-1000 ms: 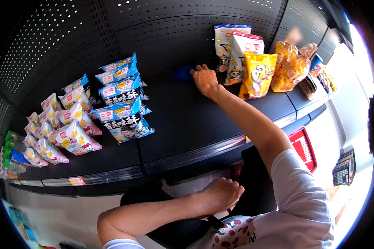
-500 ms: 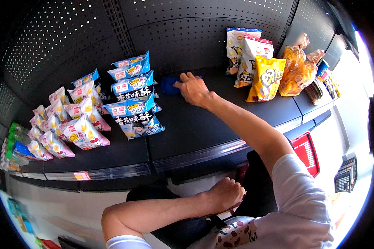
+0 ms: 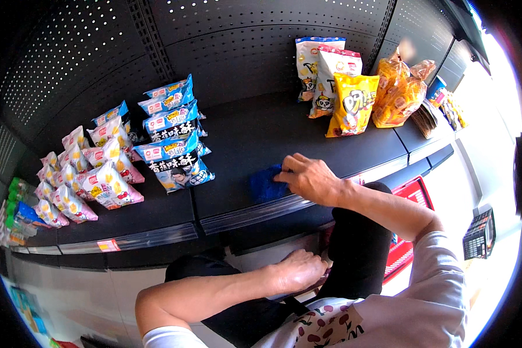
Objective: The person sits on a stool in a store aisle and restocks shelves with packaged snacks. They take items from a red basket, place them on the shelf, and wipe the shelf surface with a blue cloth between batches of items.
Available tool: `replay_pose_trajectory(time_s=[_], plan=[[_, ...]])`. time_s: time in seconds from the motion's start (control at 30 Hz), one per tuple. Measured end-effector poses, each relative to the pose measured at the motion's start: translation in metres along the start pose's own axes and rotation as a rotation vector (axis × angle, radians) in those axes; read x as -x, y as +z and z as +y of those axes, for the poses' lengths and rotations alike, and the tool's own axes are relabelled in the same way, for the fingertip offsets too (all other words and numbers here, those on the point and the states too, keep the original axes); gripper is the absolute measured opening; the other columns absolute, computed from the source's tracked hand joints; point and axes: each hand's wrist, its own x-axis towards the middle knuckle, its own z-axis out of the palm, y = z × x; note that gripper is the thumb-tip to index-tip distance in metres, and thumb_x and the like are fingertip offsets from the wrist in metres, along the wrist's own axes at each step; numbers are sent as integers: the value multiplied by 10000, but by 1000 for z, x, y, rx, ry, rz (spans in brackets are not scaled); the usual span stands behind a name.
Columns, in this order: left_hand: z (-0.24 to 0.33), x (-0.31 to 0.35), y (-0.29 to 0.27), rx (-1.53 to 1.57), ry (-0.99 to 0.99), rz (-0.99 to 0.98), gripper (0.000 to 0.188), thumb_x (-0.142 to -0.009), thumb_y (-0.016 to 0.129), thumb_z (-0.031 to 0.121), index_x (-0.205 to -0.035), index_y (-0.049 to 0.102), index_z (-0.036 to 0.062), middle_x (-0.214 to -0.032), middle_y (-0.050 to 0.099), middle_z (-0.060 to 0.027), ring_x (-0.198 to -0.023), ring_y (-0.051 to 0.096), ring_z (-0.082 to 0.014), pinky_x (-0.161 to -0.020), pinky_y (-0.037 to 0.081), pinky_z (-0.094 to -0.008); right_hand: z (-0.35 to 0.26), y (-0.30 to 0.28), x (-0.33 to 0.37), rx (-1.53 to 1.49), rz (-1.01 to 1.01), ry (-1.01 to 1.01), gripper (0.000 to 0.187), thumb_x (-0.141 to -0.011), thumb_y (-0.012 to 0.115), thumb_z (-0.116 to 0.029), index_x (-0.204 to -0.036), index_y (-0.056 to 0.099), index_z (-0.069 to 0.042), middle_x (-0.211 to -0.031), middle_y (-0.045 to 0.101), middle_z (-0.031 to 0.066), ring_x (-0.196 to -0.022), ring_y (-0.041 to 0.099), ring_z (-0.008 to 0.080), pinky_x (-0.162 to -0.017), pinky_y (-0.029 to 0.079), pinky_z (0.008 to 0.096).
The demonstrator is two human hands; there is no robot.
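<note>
My right hand (image 3: pixel 312 178) is closed on a blue cloth (image 3: pixel 267 184), which lies on the black shelf (image 3: pixel 243 130) close to its front edge. The fingertips pinch the cloth's right side. Lower down, my left hand (image 3: pixel 298 271) rests curled near my lap, beside my knee. What its fingers hold, if anything, is hidden. Left of the cloth, blue snack bags (image 3: pixel 174 165) stand in a row running back. Further left are several rows of white and pink snack bags (image 3: pixel 111 184).
A yellow snack bag (image 3: pixel 354 104) stands at the right, with white bags (image 3: pixel 330 81) behind it. Beside them are clear bags of orange-brown food (image 3: pixel 400 95). A perforated black panel (image 3: pixel 243 58) backs the shelf. Below right sit a red basket (image 3: pixel 409 255) and a black crate (image 3: pixel 479 235).
My right hand has drawn the blue cloth from the back of the shelf to its front edge. My left hand stays near my lap. The view has shifted slightly.
</note>
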Motion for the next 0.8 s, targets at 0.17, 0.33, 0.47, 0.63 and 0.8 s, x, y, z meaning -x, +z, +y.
replay_pose_trajectory(time_s=[0.17, 0.33, 0.47, 0.63, 0.8], plan=[[-5, -1, 8, 19, 67, 53, 163, -900, 553, 144, -929, 602, -8, -853, 671, -192, -826, 682, -374, -780, 540, -491, 41, 10, -43, 179, 12, 150, 287, -926, 634, -92, -1208, 684, -82, -1113, 568, 119, -1028, 582, 254, -771, 574, 355], [-14, -5, 15, -213, 50, 109, 115, -896, 548, 121, -887, 592, 15, -796, 648, -147, -769, 677, -306, -719, 525, -446, 84, 31, -108, 267, 66, 280, 308, -945, 625, -142, -1241, 655, -65, -1118, 607, 151, -1045, 624, 285, -832, 568, 389], [-25, -2, 17, -283, 54, 195, 111, -904, 539, 113, -869, 594, 24, -777, 637, -135, -737, 665, -292, -673, 503, -418, 103, 19, -144, -50, 74, 524, 317, -953, 611, -192, -1230, 653, -45, -1224, 611, 244, -1121, 636, 300, -900, 558, 390], [-29, -5, 4, -272, 51, 170, 141, -923, 569, 151, -875, 600, 23, -784, 638, -128, -736, 662, -282, -669, 502, -411, 166, -21, -157, -926, 510, 586, 255, -919, 680, -148, -1108, 656, 21, -820, 714, 143, -616, 685, 205, -569, 596, 363], [-25, -3, -6, -213, 92, 75, 150, -919, 582, 168, -902, 591, 19, -794, 627, -118, -763, 657, -280, -695, 505, -409, 185, -149, -184, -315, 984, 349, 278, -946, 663, -222, -1154, 619, -43, -992, 690, 167, -873, 695, 237, -695, 596, 331]])
